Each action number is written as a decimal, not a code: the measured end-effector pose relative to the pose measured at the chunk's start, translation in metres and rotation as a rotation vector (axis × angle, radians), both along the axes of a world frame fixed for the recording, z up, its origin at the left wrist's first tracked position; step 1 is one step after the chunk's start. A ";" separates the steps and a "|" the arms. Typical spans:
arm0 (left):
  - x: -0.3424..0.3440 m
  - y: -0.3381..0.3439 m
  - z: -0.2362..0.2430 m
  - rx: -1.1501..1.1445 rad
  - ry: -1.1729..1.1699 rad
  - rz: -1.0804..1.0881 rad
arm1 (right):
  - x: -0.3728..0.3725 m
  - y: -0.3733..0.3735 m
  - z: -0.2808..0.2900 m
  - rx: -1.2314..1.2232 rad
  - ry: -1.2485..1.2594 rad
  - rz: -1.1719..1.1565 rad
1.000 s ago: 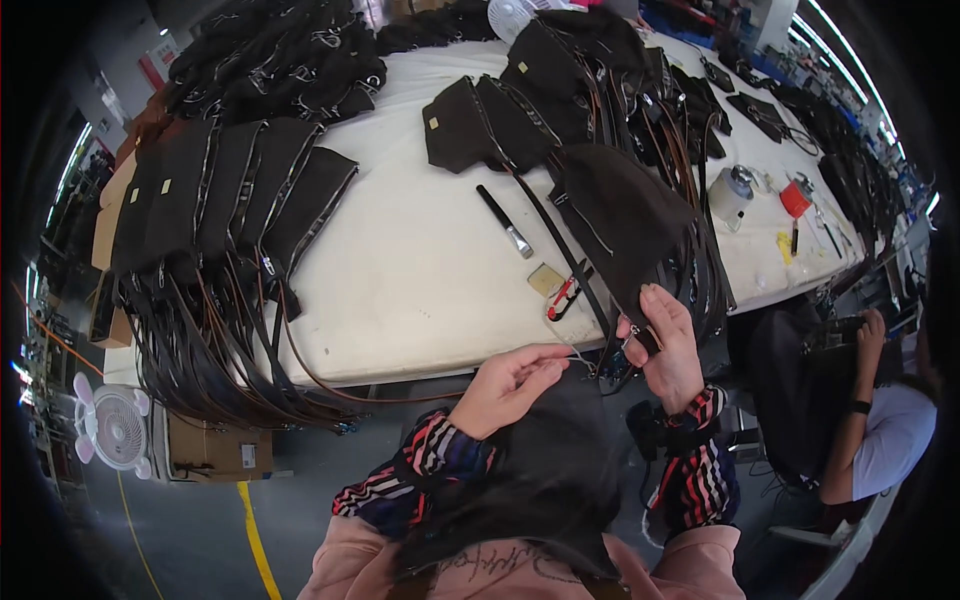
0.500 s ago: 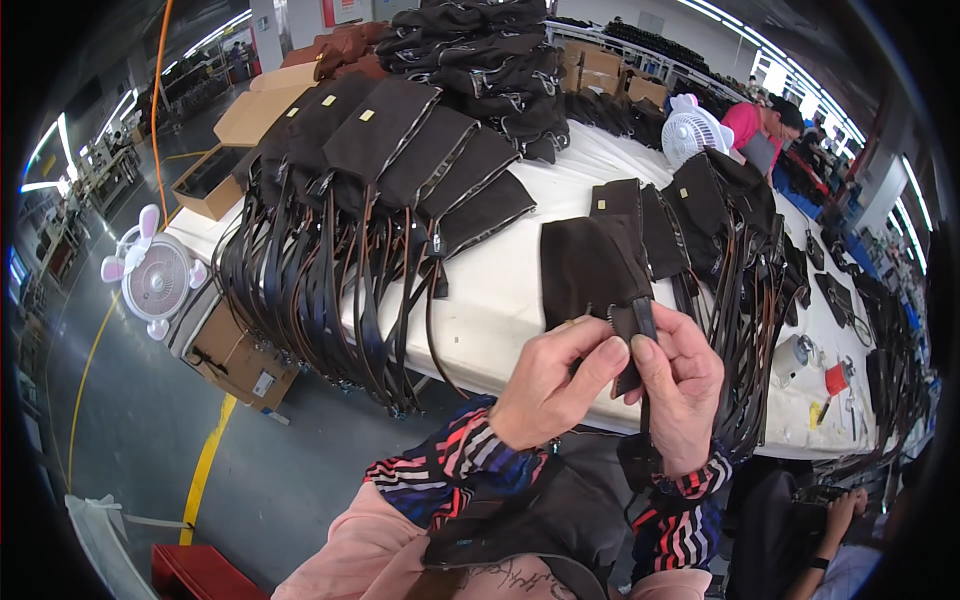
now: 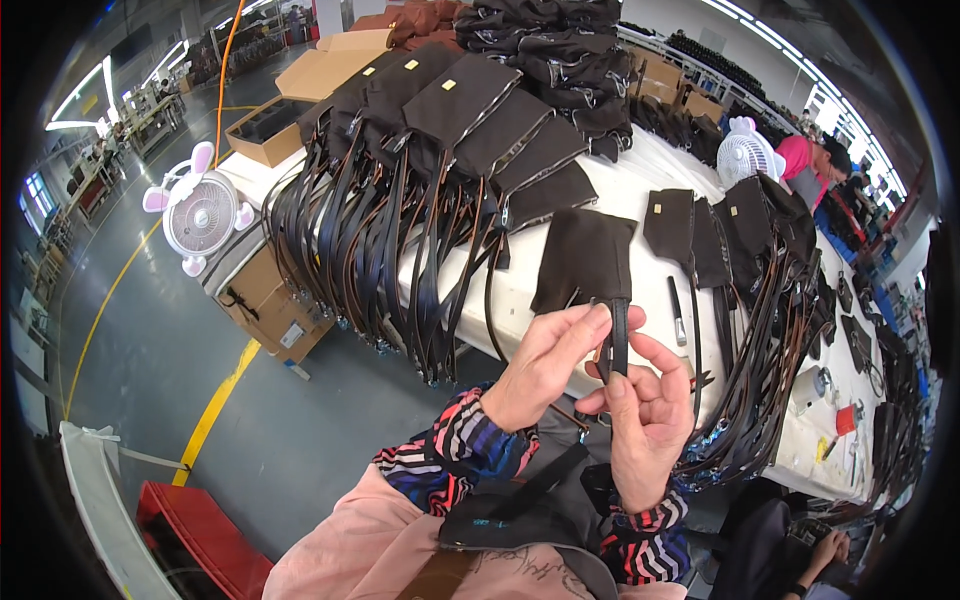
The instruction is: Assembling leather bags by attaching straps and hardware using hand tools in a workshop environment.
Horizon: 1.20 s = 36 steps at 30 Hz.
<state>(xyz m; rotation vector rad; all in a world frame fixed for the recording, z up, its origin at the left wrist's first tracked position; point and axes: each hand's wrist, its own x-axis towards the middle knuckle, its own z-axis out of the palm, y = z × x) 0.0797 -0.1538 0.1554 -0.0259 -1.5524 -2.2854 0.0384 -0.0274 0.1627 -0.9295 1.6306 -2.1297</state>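
In front of me a dark brown fabric bag piece (image 3: 585,258) lies on the white table, its near corner raised in my hands. A black strap (image 3: 619,335) runs down from that corner. My left hand (image 3: 550,362) is closed, pinching the bag's corner beside the top of the strap between thumb and fingers. Lower down, my right hand (image 3: 648,420) has its thumb pressed on the strap, with the fingers curled behind it. Part of the strap's end is hidden by the right hand. A slim black-handled tool with a silvery end (image 3: 678,312) lies just right of the bag.
Dark bag pieces (image 3: 470,100) with long hanging straps (image 3: 390,240) cover the table's left; more bags (image 3: 765,215) lie right. Fans (image 3: 200,212) (image 3: 745,155) stand at both sides. A red spool (image 3: 848,418) sits far right. Other people work at the right.
The view has shifted, so the table sits further right. My right hand has slid down the strap, which now shows more of its length. The black-handled tool has come into sight.
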 end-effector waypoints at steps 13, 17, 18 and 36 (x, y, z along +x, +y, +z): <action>-0.008 0.006 -0.011 0.085 0.048 -0.297 | -0.007 0.021 -0.023 -0.003 0.024 -0.126; -0.037 0.013 -0.013 -0.026 0.079 -0.374 | -0.024 0.034 -0.028 -0.004 0.030 -0.276; -0.051 0.015 -0.016 -0.109 0.060 -0.393 | -0.033 0.037 -0.034 0.001 0.022 -0.320; -0.151 0.063 -0.162 -0.540 -0.232 -0.089 | -0.122 0.087 -0.164 0.382 0.275 -0.799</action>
